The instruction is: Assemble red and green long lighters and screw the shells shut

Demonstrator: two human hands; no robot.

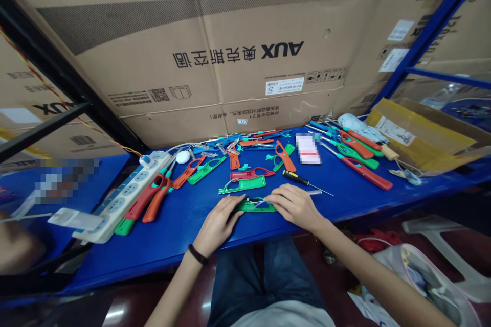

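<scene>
My left hand (218,226) and my right hand (294,207) grip the two ends of a green plastic lighter shell (255,206) at the front of the blue table (161,250). Its middle shows between my fingers, with a thin metal part across it. Just beyond my right hand lies a yellow-and-black screwdriver (301,180). A green open lighter shell (242,184) and a red one (252,173) lie just beyond my hands. Several more red, orange and green long lighters are spread across the table.
A white power strip (130,195) lies across the table's left end, its cord running along the back. Stacked AUX cardboard boxes (230,51) stand behind the table in a blue shelf frame. A white plastic bag (418,286) sits on the floor at right.
</scene>
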